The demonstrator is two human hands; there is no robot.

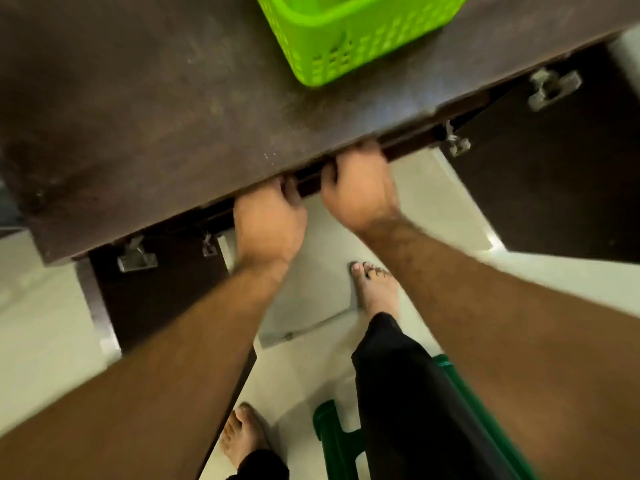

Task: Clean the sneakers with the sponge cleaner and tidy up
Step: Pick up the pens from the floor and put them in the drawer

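At frame centre, under the countertop's near edge: both hands on one dark strip.
Drawer front (pixel 408 148): a dark strip just below the countertop lip, running up to the right; probably a drawer or pull-out front, though blur leaves that unsure.
Left hand (pixel 268 223): fingers curled over the strip's top edge, gripping it, knuckles toward the camera.
Right hand (pixel 358 188): just right of the left hand, fingers hooked over the same edge, thumb on the near face.
Sneakers and sponge cleaner: not in view; their place cannot be told.
Step in hand (judgement): drawing out or pushing in this front, likely to fetch or stow supplies.
Doing it well (judgement): keep both hands level and pull evenly so the front does not skew; stand clear of the open doors.
Countertop (pixel 138 116): dark brown, worn, filling the upper left.
Green basket (pixel 346 32): perforated plastic, on the countertop at upper centre, contents unseen.
Cabinet doors (pixel 561 188): dark, swung open at right and lower left, metal hinges showing.
Floor (pixel 443 209): pale tile; bare feet and a green stool at bottom.
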